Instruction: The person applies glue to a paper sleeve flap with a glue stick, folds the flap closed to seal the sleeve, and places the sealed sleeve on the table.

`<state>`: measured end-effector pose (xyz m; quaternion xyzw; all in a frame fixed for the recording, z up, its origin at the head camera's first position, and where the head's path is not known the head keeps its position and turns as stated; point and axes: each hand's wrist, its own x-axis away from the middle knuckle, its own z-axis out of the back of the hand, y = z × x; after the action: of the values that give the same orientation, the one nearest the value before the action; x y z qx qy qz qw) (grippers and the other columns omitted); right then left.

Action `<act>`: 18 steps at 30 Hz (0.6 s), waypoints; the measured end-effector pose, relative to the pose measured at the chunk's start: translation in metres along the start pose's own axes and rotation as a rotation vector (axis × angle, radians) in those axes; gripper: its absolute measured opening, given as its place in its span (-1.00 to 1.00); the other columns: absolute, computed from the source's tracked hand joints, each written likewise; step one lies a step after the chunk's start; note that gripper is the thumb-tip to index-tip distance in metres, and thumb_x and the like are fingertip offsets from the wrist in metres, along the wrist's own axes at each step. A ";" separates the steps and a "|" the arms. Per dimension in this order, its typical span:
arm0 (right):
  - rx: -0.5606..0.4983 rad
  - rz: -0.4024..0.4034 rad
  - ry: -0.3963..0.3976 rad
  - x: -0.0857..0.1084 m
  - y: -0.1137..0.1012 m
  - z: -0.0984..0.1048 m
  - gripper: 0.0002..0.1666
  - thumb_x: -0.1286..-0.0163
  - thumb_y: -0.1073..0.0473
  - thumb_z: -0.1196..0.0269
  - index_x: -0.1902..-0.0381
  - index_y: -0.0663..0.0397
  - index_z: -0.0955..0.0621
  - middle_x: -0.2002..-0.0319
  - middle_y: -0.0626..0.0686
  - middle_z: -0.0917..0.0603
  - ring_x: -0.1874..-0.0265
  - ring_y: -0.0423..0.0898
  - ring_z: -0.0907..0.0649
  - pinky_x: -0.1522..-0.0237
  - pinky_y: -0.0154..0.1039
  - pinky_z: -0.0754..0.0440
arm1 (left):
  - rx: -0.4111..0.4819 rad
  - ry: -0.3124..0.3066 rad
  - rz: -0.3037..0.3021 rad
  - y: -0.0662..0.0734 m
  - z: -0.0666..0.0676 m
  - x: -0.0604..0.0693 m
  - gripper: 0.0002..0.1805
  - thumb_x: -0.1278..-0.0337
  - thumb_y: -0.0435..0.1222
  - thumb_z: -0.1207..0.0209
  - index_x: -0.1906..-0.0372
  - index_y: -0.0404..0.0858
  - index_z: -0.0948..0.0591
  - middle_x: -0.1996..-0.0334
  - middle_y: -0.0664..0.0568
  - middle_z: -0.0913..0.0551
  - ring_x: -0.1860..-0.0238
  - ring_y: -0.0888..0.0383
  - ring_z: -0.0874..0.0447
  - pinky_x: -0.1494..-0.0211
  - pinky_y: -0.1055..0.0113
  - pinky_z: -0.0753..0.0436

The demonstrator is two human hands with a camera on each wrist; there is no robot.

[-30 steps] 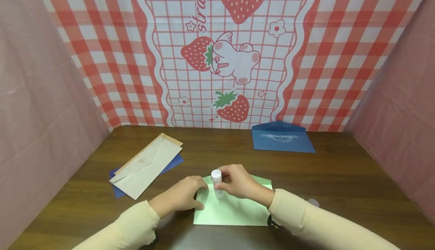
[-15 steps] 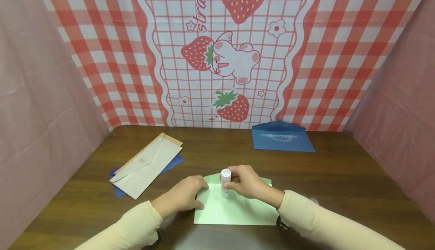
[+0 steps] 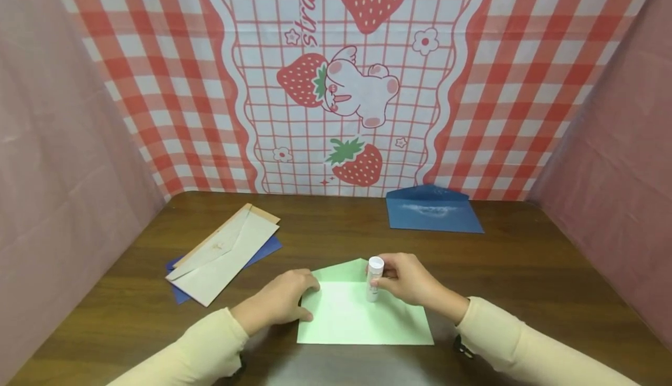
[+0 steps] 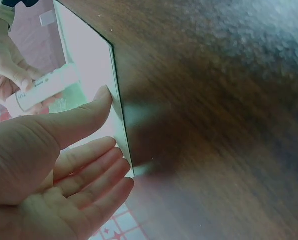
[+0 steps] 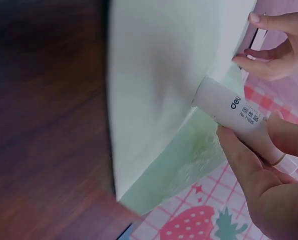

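Glue stick (image 5: 229, 107): slim white cylinder, smooth plastic by the look of it, dark "deli" lettering plus smaller print along its side. Upper end round, with a recessed white top; a thin tan line shows near that end in the right wrist view. Stands nearly upright over the green envelope (image 3: 346, 316), lower end close to the flap fold (whether it touches the paper, cannot tell).

Right hand (image 3: 415, 284) holds the tube, thumb on one side, fingers on the other. Left hand (image 3: 278, 298) relaxed, thumb set apart from loosely straight fingers, at the envelope's left edge; nothing held.

Envelope: pale mint paper, flat rectangle, bright sheen across the body. Flap (image 3: 336, 272) opened away from the person, low pointed shape, a shade darker; surface blotchy and faintly streaked in the right wrist view.

Tabletop (image 3: 325, 234): brown, wood-grained. Far right, a blue envelope (image 3: 436, 220), flap open, whitish smear beneath its fold. Left, a slanted pile: cream envelope (image 3: 231, 269) uppermost, tan paper (image 3: 268, 215) and deep-blue paper (image 3: 265, 252) showing at its edges. Behind, checked cloth (image 3: 472, 118) printed with strawberries
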<state>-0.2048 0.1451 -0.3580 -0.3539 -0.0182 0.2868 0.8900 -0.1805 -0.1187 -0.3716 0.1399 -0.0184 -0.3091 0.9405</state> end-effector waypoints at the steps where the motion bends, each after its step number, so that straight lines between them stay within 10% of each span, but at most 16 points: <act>1: 0.002 0.000 0.004 0.001 0.001 0.001 -0.79 -0.18 0.27 -0.36 0.22 0.24 -0.66 0.25 0.15 -0.76 0.23 -0.06 -0.74 0.24 -0.32 -0.71 | 0.003 0.000 0.002 0.000 0.000 0.001 -0.49 0.27 -0.24 -0.50 0.10 -0.36 -0.65 0.16 -0.05 -0.68 0.12 0.07 -0.66 -0.01 0.28 -0.66; 18: 0.058 -0.062 0.029 0.018 0.008 0.020 -0.78 -0.16 0.31 -0.36 0.23 0.31 -0.64 0.24 0.22 -0.75 0.22 0.04 -0.76 0.24 -0.24 -0.73 | -0.003 0.006 -0.008 -0.001 0.000 0.002 -0.50 0.26 -0.25 -0.50 0.11 -0.36 -0.65 0.13 -0.09 -0.70 0.06 0.02 -0.66 -0.06 0.22 -0.65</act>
<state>-0.1982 0.1715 -0.3508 -0.3313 -0.0078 0.2542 0.9086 -0.1793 -0.1203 -0.3721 0.1394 -0.0144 -0.3124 0.9396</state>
